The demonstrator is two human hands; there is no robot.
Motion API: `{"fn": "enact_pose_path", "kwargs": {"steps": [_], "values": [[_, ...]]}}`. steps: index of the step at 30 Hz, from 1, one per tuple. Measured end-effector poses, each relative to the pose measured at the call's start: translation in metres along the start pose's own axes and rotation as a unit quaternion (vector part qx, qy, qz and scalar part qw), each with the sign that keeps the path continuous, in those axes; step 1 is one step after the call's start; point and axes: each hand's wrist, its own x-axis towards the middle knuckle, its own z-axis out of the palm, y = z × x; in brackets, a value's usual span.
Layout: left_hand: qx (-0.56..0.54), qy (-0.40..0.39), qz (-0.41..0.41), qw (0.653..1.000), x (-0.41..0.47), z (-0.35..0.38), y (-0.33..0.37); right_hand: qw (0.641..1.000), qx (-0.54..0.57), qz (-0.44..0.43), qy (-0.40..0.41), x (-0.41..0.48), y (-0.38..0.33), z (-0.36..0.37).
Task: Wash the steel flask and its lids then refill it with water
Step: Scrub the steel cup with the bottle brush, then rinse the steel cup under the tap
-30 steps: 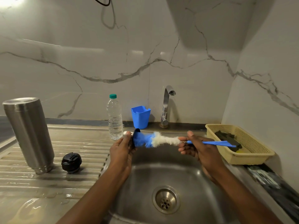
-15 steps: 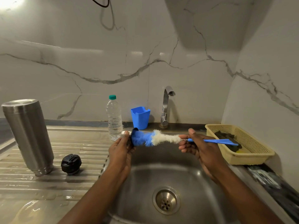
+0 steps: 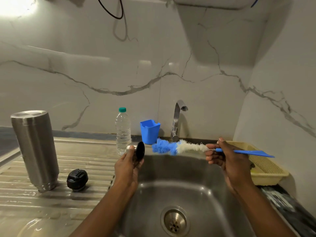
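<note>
Sink [image 3: 188,171], one flask [image 3: 35,151], one black lid [image 3: 77,180], left grip [image 3: 127,166] holding second lid [image 3: 140,150], perhaps steel, right grip [image 3: 227,159] holding one brush [image 3: 172,147]

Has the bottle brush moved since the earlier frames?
Yes. The bottle brush slid right, out of the lid, toward the tap.

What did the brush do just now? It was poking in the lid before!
The brush came out of the steel lid: the right hand pulled it to the right, and now there is a gap between them. The left hand still holds the steel lid, and the right hand still holds the brush handle. The flask and black lid stayed put on the drainboard.
</note>
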Motion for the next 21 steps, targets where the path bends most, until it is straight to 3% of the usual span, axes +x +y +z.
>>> {"fn": "enact_pose_path", "kwargs": {"steps": [4, 11, 21], "values": [[-0.006, -0.011, -0.005, 1.0, -0.003, 0.004, -0.002, 1.0, -0.02, -0.021, 0.011, 0.005, -0.022, 0.022], [-0.017, -0.039, -0.026, 0.999, -0.005, 0.006, -0.002, 0.981, -0.146, -0.118, -0.051, 0.055, -0.097, 0.097], [-0.005, -0.045, -0.019, 0.999, -0.008, 0.006, 0.0, 0.958, -0.281, 0.006, -0.061, 0.146, -0.095, 0.205]]}}
